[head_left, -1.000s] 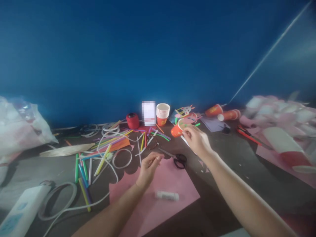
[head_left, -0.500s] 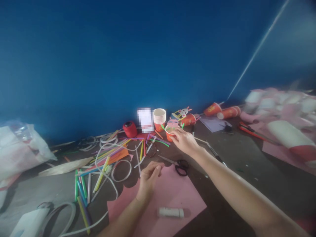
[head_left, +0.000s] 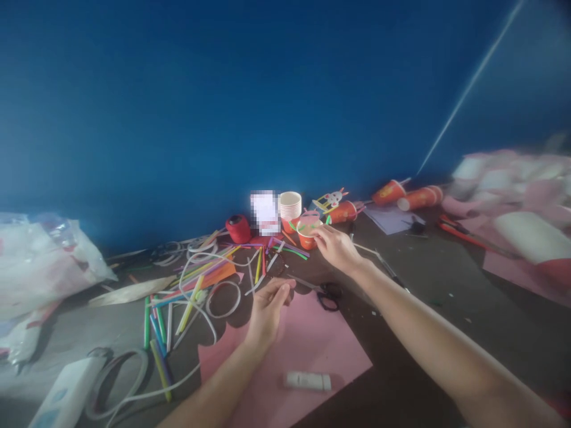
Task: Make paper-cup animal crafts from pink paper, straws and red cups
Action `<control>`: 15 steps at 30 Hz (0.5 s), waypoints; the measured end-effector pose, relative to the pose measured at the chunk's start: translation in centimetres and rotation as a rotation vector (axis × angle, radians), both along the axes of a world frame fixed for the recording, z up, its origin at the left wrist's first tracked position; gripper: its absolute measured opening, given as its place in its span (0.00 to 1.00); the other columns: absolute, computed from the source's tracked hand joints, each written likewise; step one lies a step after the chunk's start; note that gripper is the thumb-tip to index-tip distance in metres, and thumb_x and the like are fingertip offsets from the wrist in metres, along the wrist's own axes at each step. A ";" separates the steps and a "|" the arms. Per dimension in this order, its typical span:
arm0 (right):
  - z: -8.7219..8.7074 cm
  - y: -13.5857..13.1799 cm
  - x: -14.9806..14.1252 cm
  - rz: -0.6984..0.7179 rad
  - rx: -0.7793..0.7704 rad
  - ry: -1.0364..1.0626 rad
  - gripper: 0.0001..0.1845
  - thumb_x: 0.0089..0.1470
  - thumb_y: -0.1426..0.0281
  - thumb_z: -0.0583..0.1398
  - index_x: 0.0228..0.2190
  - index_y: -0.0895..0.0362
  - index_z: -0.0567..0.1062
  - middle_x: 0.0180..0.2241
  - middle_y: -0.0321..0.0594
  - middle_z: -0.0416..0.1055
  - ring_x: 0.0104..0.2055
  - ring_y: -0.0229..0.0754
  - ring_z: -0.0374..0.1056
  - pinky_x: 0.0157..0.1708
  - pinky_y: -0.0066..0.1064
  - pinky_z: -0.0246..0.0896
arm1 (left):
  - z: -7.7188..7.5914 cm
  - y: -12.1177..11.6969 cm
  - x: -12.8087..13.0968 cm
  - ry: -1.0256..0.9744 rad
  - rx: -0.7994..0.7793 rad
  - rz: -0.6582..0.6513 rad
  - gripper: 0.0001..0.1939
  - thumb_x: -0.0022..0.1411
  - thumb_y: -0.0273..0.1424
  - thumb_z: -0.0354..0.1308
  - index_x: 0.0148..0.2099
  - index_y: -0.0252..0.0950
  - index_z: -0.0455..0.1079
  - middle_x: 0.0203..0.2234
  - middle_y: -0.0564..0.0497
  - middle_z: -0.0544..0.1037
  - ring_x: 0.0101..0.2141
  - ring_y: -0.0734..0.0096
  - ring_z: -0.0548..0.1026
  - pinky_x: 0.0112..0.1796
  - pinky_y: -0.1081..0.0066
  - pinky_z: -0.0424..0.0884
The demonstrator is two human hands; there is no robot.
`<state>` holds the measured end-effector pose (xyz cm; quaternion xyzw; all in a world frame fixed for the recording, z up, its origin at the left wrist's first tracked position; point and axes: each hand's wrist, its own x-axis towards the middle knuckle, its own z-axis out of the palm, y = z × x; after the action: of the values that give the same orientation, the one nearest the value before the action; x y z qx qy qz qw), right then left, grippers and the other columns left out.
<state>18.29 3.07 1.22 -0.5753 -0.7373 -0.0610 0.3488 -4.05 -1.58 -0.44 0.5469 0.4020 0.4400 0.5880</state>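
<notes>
My right hand is closed at the right side of a red and white paper cup, thumb and fingers at its rim. Green strips stick out at both sides of the cup, and a pink paper shape shows at its back rim. Closer to me, my left hand hovers over a pink paper sheet with its fingers pinched together. Whatever may be in that pinch is too small to make out. Black-handled scissors lie at the sheet's far edge. A white glue stick rests on the sheet.
Stacked paper cups stand behind the held cup, beside a red spool. Coloured straws and white cable spread on the left, near a power strip. A red-handled cutter and more cups lie right.
The pink shape at the cup shows lower behind the rim now, and more of the cup's opening is visible. My right hand stays at the cup. The view has shifted slightly.
</notes>
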 end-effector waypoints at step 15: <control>-1.1 1.1 -0.6 0.102 0.077 0.164 0.11 0.58 0.76 0.51 0.35 0.56 0.72 0.35 0.42 0.72 0.39 0.42 0.68 0.41 0.31 0.61 | 2.2 1.4 3.0 0.207 0.190 -0.152 0.11 0.59 0.35 0.55 0.37 0.36 0.76 0.39 0.46 0.73 0.29 0.75 0.69 0.29 0.74 0.65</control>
<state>17.68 4.14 0.10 -0.5260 -0.7317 -0.0241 0.4328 -1.02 -0.14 1.76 0.6710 0.3747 0.3717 0.5207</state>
